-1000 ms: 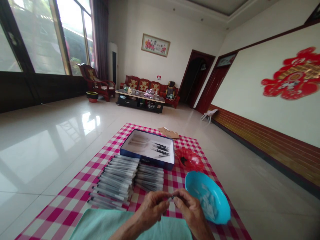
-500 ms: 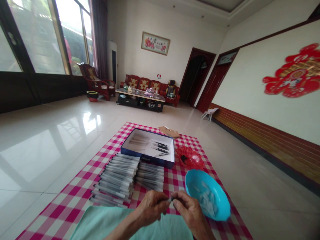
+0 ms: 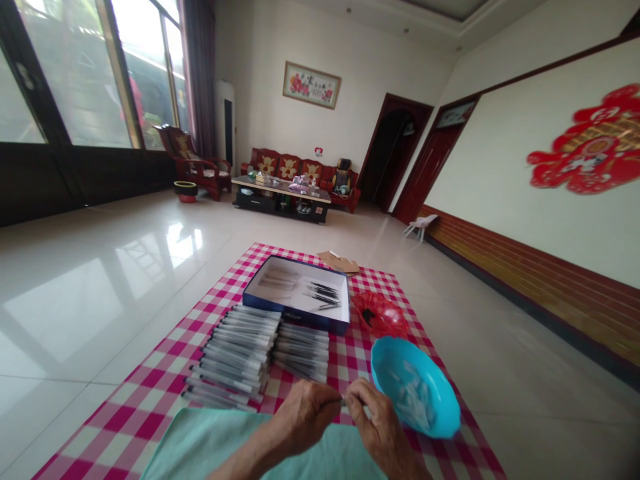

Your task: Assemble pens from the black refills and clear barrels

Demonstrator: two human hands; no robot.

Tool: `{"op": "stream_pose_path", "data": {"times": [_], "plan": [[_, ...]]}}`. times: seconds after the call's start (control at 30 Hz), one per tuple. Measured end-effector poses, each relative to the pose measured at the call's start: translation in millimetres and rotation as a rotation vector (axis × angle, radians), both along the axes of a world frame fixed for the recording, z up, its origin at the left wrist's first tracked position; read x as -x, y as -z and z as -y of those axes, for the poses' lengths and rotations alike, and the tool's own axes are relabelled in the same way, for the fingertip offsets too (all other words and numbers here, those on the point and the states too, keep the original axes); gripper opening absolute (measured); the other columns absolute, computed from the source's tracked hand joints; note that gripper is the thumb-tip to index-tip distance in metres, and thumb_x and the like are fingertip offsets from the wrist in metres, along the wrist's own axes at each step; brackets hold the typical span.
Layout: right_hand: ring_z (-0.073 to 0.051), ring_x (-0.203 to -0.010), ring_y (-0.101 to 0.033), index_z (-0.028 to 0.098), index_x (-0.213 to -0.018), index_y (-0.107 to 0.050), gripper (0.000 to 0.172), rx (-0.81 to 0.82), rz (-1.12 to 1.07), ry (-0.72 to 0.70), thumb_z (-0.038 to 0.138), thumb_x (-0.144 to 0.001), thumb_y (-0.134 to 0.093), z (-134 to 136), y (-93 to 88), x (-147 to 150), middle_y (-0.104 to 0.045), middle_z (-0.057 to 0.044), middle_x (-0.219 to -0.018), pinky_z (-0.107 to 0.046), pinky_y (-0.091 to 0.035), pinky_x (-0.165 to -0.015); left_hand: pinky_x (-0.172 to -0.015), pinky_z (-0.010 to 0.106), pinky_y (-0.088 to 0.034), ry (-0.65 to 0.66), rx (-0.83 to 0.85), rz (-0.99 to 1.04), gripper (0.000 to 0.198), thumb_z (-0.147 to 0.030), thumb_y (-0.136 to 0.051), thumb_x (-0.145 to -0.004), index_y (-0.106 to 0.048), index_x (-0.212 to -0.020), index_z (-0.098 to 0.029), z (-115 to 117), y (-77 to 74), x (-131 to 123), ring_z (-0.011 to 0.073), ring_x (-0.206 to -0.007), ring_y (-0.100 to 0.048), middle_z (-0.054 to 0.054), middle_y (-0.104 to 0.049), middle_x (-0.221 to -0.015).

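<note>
The little thing (image 3: 343, 402) between the fingers (image 3: 327, 397) is too small to tell what it is made of. Under the fingers is a matt cloth (image 3: 200, 443) that looks soft. Just right of them, the bowl (image 3: 445, 393) is smooth, shiny plastic. The red dish (image 3: 397, 321) past it is shiny plastic too. Left of the fingers, the pens (image 3: 235, 353) look like smooth, cloudy plastic. Ahead, the box (image 3: 315, 321) looks like smooth card, and the brown piece (image 3: 340, 262) behind it looks like plain, dull card. Far past the fingers, the floor (image 3: 60, 347) shines like a mirror.
</note>
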State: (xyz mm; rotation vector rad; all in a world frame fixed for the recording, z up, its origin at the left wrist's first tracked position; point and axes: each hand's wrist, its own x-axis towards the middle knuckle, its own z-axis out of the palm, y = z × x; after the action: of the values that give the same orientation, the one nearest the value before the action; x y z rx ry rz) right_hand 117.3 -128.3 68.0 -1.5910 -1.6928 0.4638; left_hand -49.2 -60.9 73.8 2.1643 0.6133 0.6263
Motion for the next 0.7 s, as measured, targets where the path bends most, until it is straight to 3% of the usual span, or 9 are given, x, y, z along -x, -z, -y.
{"op": "stream_pose_path", "data": {"times": [0.17,0.33,0.43,0.7], "plan": [[-0.013,-0.057,-0.050,0.021,-0.063,-0.047,0.037,0.020,-0.046,0.147,0.039,-0.093,-0.036,-1,12.5,10,-0.052,0.001,-0.061,-0.025,-0.039,-0.058,-0.053,0.024,-0.025,-0.037,-0.132,-0.046,0.024,-0.016,-0.046,-0.085,-0.052,-0.062,-0.017,-1,8.3,-3,0.0097,-0.053,-0.041,-0.003,-0.045,-0.058],[-0.016,-0.077,-0.057,0.022,-0.087,-0.054,0.015,0.025,-0.093,0.056,0.032,-0.091,-0.043,6,3.3,10,-0.060,-0.001,-0.081,-0.025,-0.044,-0.070,-0.053,0.024,-0.026,-0.063,-0.159,-0.092,0.025,-0.015,-0.046,-0.086,-0.053,-0.062,-0.017,-5,11.9,0,0.0109,-0.054,-0.047,-0.002,-0.051,-0.059],[-0.016,-0.078,-0.057,0.022,-0.089,-0.053,0.011,0.001,-0.059,0.027,0.029,-0.090,-0.045,8,3.6,8,-0.060,-0.002,-0.083,-0.025,-0.045,-0.071,-0.053,0.024,-0.027,-0.057,-0.184,-0.106,0.024,-0.017,-0.046,-0.087,-0.055,-0.064,-0.017,-5,13.5,0,0.0116,-0.056,-0.050,0.000,-0.055,-0.061],[-0.013,-0.054,-0.050,0.021,-0.065,-0.047,0.035,0.001,-0.075,0.178,0.038,-0.093,-0.036,1,29.3,13,-0.053,0.002,-0.058,-0.022,-0.040,-0.052,-0.054,0.024,-0.028,-0.039,-0.278,-0.149,0.025,-0.019,-0.044,-0.089,-0.058,-0.068,-0.018,0,18.4,-6,0.0124,-0.057,-0.053,0.000,-0.059,-0.063]]}}
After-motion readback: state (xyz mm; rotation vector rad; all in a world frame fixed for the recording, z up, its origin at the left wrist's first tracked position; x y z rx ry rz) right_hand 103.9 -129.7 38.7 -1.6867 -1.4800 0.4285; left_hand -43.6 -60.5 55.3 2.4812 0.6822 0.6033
